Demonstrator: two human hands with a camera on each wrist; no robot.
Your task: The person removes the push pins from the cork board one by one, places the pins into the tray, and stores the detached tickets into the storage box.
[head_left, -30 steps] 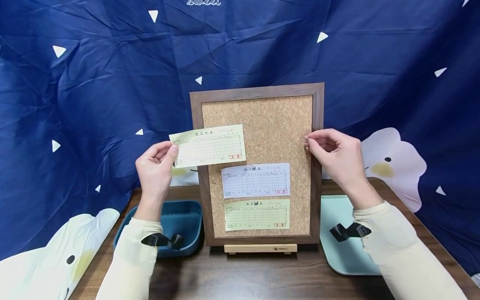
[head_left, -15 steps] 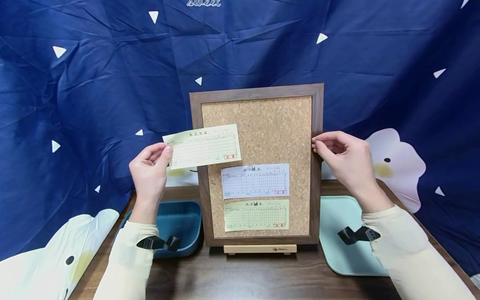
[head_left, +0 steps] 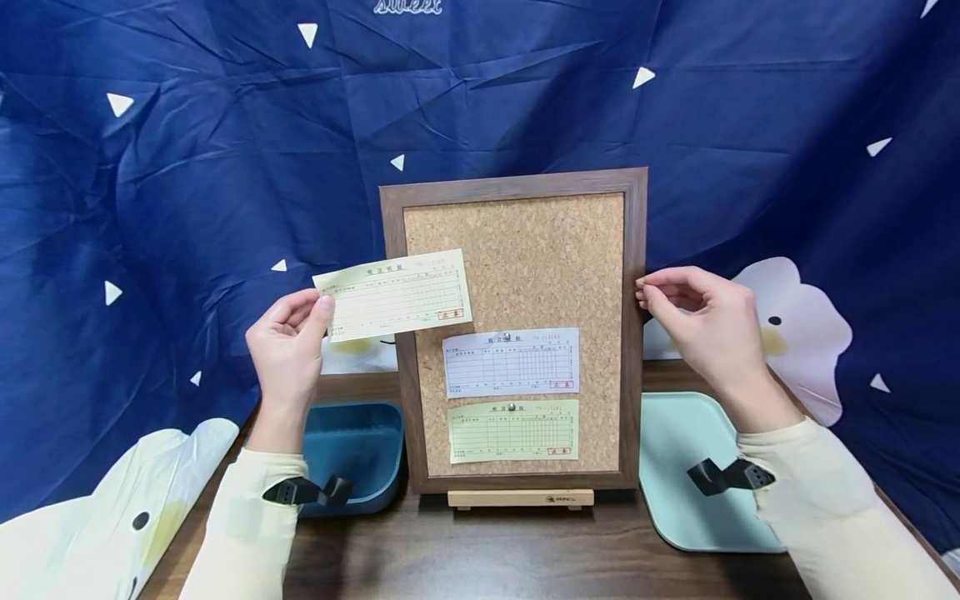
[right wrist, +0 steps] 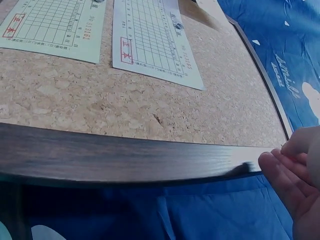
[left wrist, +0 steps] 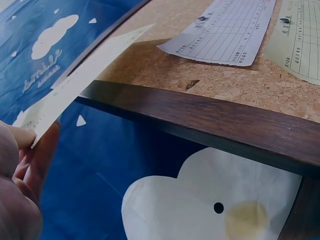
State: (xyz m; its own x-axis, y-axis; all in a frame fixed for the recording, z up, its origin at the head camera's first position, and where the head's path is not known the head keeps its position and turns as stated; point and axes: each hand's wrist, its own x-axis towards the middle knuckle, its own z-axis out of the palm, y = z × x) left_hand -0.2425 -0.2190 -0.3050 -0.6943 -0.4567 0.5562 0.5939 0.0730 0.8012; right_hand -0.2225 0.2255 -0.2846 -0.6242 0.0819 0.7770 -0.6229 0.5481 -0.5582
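In the head view my left hand (head_left: pixel 288 354) pinches the left edge of a pale yellow receipt slip (head_left: pixel 397 292), slightly tilted. The slip overlaps the upper left of a framed cork board (head_left: pixel 555 258); the left wrist view shows its held end standing away from the surface. My right hand (head_left: pixel 697 333) is at the board's right frame, thumb and forefinger pinched on something tiny, probably a pushpin, almost wholly hidden by the fingertips (right wrist: pixel 270 161). A white receipt slip (head_left: pixel 512 367) and, below it, a green receipt slip (head_left: pixel 513 437) are pinned to the cork, each by one pushpin at the top.
The board stands on a small wooden easel (head_left: pixel 521 498) on a dark wooden table (head_left: pixel 465 554). A blue tray (head_left: pixel 386 492) lies at its left and a mint tray (head_left: pixel 705 529) at its right. Blue patterned cloth (head_left: pixel 510 100) hangs behind.
Both hands have drawn apart: the left, with the yellow receipt slip, moves leftward, and the right moves rightward from the cork past the frame. The pinned slips have not moved.
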